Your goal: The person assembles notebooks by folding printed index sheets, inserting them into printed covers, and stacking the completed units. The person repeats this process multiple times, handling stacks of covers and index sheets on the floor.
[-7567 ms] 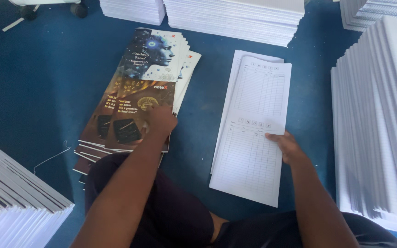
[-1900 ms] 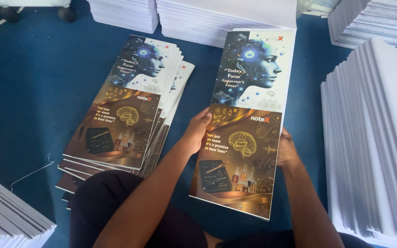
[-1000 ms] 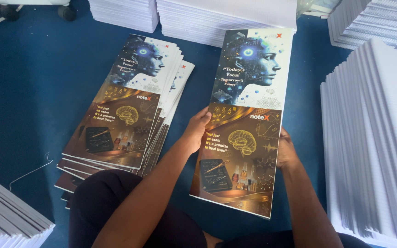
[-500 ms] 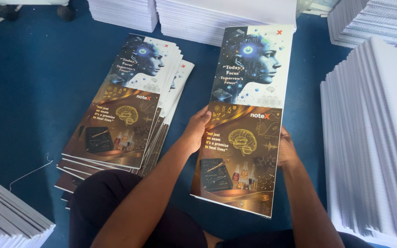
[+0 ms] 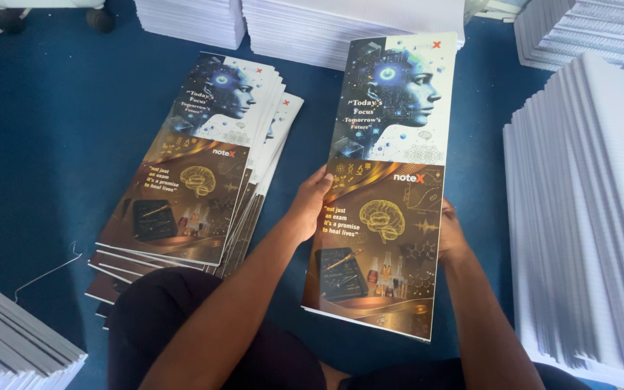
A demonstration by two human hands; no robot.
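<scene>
Both hands are holding one long printed cover by its two long edges. The left hand is gripping the left edge near the middle, with the thumb lying on the printed face and the other fingers hidden under the sheet. The right hand is gripping the right edge a little lower; its thumb is lying at the edge, and the rest of it is going behind the sheet, so its fingers cannot be seen. The cover is lying in front of the person, above the blue floor, with its far end reaching a white paper stack. Its upper half is showing a bluish robot-like head in side view on a pale ground, and its lower half is showing a golden brain on a dark brown ground.

Just to the left, a pile of the same covers is lying fanned out on the floor, well apart from the held cover. The person's dark-clothed knee is touching the near end of this pile. More white stacks are standing around: one tall stack at the right, one at the lower left corner, and another at the top. A thin white string is lying on the floor at the left.
</scene>
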